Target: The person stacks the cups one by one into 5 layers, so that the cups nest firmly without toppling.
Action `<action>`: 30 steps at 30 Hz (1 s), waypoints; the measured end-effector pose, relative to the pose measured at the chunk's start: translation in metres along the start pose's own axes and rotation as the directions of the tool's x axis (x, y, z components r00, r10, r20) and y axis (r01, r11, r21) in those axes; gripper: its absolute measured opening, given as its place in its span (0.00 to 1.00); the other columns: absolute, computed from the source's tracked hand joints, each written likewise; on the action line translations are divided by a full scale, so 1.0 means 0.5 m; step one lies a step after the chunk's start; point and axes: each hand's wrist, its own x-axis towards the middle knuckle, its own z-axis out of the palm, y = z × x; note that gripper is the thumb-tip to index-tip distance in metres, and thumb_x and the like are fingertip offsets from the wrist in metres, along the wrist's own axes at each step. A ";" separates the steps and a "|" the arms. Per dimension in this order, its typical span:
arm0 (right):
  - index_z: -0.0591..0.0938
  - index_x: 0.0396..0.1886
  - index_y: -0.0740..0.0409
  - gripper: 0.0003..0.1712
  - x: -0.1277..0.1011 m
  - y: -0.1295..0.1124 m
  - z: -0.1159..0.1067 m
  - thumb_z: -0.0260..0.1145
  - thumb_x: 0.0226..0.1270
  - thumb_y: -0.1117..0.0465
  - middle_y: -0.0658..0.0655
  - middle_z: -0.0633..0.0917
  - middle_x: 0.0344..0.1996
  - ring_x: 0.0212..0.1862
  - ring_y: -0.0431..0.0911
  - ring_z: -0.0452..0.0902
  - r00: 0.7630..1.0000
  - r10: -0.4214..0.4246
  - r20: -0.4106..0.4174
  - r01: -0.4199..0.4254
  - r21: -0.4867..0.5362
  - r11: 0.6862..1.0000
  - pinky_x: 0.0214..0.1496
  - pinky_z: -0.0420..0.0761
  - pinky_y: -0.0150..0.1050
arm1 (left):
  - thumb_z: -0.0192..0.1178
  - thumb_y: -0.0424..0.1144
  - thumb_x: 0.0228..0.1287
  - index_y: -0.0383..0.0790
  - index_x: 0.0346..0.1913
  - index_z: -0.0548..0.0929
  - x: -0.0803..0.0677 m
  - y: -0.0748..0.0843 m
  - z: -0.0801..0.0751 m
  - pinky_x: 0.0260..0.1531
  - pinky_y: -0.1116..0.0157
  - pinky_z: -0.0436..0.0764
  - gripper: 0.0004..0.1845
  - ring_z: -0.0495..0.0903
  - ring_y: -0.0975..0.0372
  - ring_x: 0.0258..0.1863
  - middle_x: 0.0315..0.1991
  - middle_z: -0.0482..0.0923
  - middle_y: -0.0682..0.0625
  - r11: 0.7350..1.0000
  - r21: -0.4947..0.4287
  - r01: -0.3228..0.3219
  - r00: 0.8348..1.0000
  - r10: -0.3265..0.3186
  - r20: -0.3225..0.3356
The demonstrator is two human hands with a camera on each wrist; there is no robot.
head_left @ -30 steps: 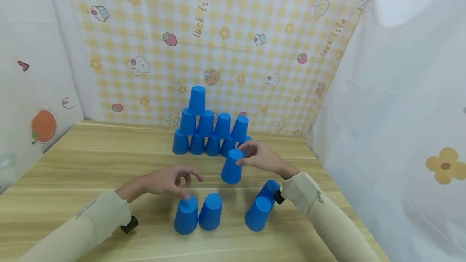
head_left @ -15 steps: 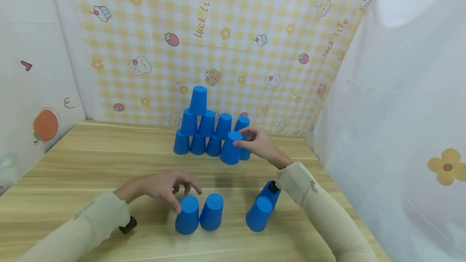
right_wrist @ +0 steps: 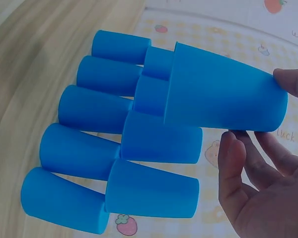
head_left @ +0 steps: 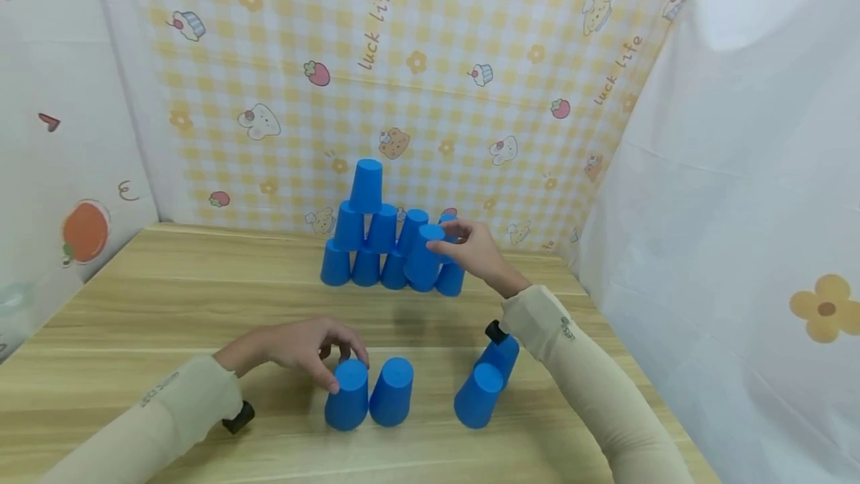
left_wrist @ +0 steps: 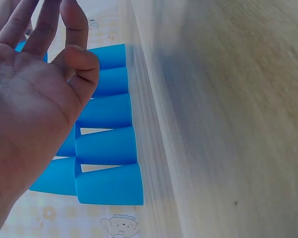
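left hand [head_left: 305, 346] sat low over the wooden table [head_left: 168, 297], fingers curled down onto the flat top of an upturned blue cup [head_left: 347, 396], touching it at the rim of its base. fingers looked loosely bent round that top; whether they actually gripped it could not be told from the head view. in the left wrist view the palm [left_wrist: 30, 109] was spread, fingers relaxed, nothing enclosed.

a 2nd upturned cup [head_left: 392, 392] stood just beside the 1st, touching it on its right side.

behind them, at the far edge of the table against the checked cloth [head_left: 416, 81], stood the stack of cups [head_left: 366, 234]: a bottom row, a row above it, and 1 cup on top at the left end.

further right, near the front, 2 more cups [head_left: 480, 394] leaned together, 1 partly behind the other.

right hand [head_left: 473, 252] was raised at the right end of the stack, thumb and fingertips pinching the closed end of a held cup [head_left: 423, 260]. that cup hung upside down in the air, tilted, in front of the stack's upper row.
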 end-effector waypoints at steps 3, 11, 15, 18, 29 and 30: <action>0.80 0.57 0.56 0.27 0.006 -0.005 0.003 0.72 0.62 0.47 0.54 0.85 0.51 0.51 0.50 0.81 1.000 0.002 -0.010 -0.002 -0.001 1.000 0.54 0.80 0.51 | 0.70 0.46 0.58 0.51 0.55 0.83 -0.001 -0.002 0.000 0.36 0.65 0.77 0.20 0.78 0.59 0.43 0.48 0.83 0.54 1.000 -0.010 0.010 1.000 -0.010 -0.003; 0.83 0.53 0.56 0.23 0.025 -0.015 0.009 0.74 0.62 0.50 0.54 0.86 0.47 0.51 0.52 0.81 0.999 -0.035 -0.040 0.037 0.039 0.999 0.56 0.79 0.52 | 0.69 0.47 0.59 0.52 0.54 0.82 -0.002 -0.001 -0.001 0.39 0.60 0.77 0.19 0.78 0.59 0.43 0.45 0.82 0.56 0.995 0.063 0.075 0.992 -0.068 -0.111; 0.83 0.54 0.53 0.24 0.030 -0.022 0.013 0.73 0.61 0.48 0.54 0.86 0.49 0.52 0.51 0.81 0.999 -0.019 -0.039 0.020 0.042 0.999 0.57 0.78 0.52 | 0.69 0.47 0.60 0.49 0.54 0.80 0.002 0.002 0.003 0.40 0.59 0.77 0.20 0.77 0.57 0.41 0.44 0.80 0.55 0.989 0.084 0.123 0.978 -0.107 -0.181; 0.81 0.56 0.51 0.27 0.031 -0.031 0.015 0.73 0.61 0.45 0.53 0.85 0.51 0.55 0.50 0.80 0.999 0.006 -0.052 -0.003 0.042 0.999 0.59 0.78 0.54 | 0.69 0.46 0.60 0.47 0.55 0.79 0.006 0.000 0.004 0.39 0.60 0.78 0.21 0.77 0.57 0.41 0.43 0.79 0.55 0.984 0.084 0.159 0.965 -0.137 -0.222; 0.81 0.57 0.51 0.29 0.046 -0.050 0.019 0.73 0.60 0.44 0.54 0.84 0.53 0.54 0.50 0.80 0.994 0.043 -0.096 -0.035 0.086 0.996 0.54 0.80 0.53 | 0.71 0.46 0.60 0.40 0.52 0.81 0.018 -0.013 0.006 0.30 0.64 0.81 0.21 0.79 0.60 0.29 0.42 0.80 0.52 0.982 0.112 0.150 0.932 -0.103 -0.347; 0.80 0.58 0.51 0.29 0.048 -0.051 0.019 0.73 0.60 0.44 0.54 0.84 0.53 0.55 0.50 0.79 0.994 0.045 -0.100 -0.036 0.090 0.995 0.55 0.80 0.53 | 0.71 0.46 0.60 0.41 0.51 0.81 0.019 -0.013 0.007 0.28 0.64 0.81 0.21 0.78 0.61 0.28 0.42 0.80 0.52 0.981 0.120 0.153 0.929 -0.101 -0.357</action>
